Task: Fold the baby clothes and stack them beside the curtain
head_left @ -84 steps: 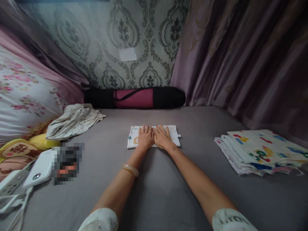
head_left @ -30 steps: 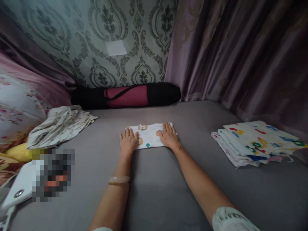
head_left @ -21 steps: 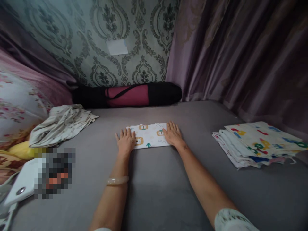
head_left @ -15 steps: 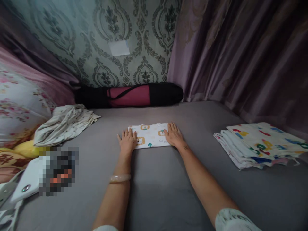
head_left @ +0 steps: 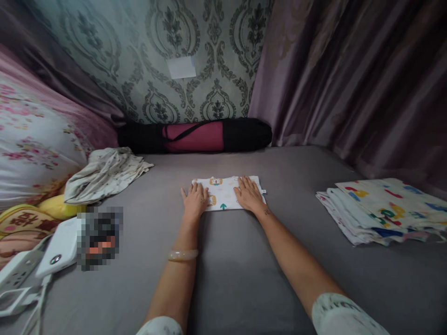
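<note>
A folded white cloth (head_left: 223, 193) printed with lions and a green arrow lies flat on the grey bed sheet. My left hand (head_left: 195, 199) rests palm down over its left end, fingers spread. Towards its right end, my right hand (head_left: 249, 193) lies flat on the fabric with the fingers stretched out. A small white tag sticks out from the cloth's right edge, beside my right hand. Both palms are hidden from view.
A stack of folded printed cloths (head_left: 387, 209) sits at the right. On the left are a crumpled cloth (head_left: 108, 172), a white power bank (head_left: 61, 246), a power strip (head_left: 21, 270) and a floral pillow (head_left: 35, 144). A black and maroon bag (head_left: 195, 136) lies along the wall.
My right hand has slid inward from the cloth's right end, uncovering that edge and its tag. My left hand stays on the left end. The whole view has shifted slightly.
</note>
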`<state>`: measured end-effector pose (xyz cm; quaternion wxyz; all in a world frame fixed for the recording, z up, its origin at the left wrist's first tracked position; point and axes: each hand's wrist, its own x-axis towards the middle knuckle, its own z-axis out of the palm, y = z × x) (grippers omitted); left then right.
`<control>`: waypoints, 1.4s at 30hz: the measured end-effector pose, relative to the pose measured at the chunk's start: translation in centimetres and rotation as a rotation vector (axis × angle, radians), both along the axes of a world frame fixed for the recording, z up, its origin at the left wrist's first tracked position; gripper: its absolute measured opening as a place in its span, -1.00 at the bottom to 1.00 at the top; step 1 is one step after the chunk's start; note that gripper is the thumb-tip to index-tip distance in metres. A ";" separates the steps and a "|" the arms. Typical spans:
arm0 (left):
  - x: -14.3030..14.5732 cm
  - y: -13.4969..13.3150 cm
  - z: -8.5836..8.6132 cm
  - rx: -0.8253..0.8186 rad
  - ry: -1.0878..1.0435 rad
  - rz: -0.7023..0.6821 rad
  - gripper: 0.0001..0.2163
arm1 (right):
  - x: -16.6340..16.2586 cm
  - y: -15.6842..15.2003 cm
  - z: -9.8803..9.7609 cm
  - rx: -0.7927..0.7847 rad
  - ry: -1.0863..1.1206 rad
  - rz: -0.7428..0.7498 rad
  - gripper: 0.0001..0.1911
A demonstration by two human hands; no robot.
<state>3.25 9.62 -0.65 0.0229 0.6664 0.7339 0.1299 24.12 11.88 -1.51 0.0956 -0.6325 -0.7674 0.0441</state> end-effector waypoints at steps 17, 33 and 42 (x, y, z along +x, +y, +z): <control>-2.3 0.3 0.9 0.037 -0.196 -0.010 -0.58 | -3.0 0.3 0.1 -0.025 0.001 0.089 -0.31; -3.4 0.8 1.3 0.108 -0.352 0.088 -0.65 | -9.1 0.4 0.0 -0.017 0.069 0.125 -0.32; -5.1 1.5 1.0 0.107 -0.474 0.164 -0.61 | -10.4 0.3 0.9 -0.022 0.074 0.107 -0.35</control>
